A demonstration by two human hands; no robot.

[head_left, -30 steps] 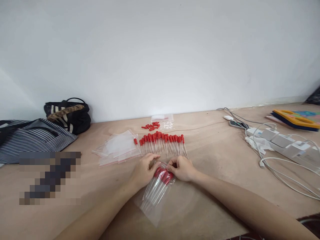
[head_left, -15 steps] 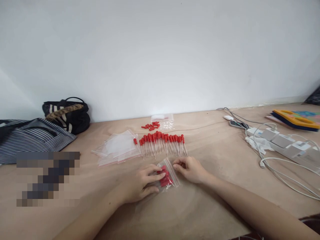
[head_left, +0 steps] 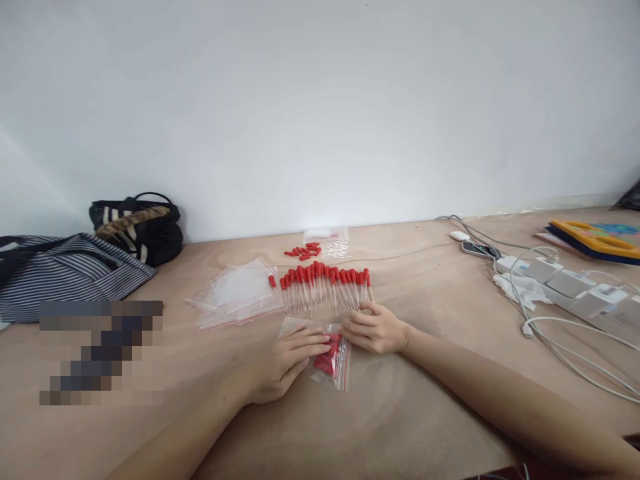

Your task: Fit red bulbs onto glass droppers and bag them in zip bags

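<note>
A small clear zip-lock bag (head_left: 343,373) with red rubber bulbs (head_left: 327,360) inside lies flat on the table in front of me. My left hand (head_left: 287,360) rests over its left part, fingers stretched out flat across the plastic. At the upper right corner, near the zip strip, my right hand (head_left: 376,328) has its fingers bent and close together on the bag's edge; the fingertips are partly hidden. Just beyond both hands, a row of clear droppers with red bulbs (head_left: 320,283) is fanned out. Several loose red bulbs (head_left: 305,251) lie behind it.
Flat clear zip-lock bags (head_left: 235,293) are piled left of the droppers. Near the wall lies another bag with clear tubes (head_left: 334,245). A striped bag (head_left: 75,273) and a black bag (head_left: 160,233) sit left. At right are a power strip (head_left: 565,287), cables and a yellow-blue tray (head_left: 595,240).
The bag has turned, so its zip edge now stands nearly upright in view. My right hand has closed in on the upper corner, and my left fingers have drawn together, flatter over the bag.
</note>
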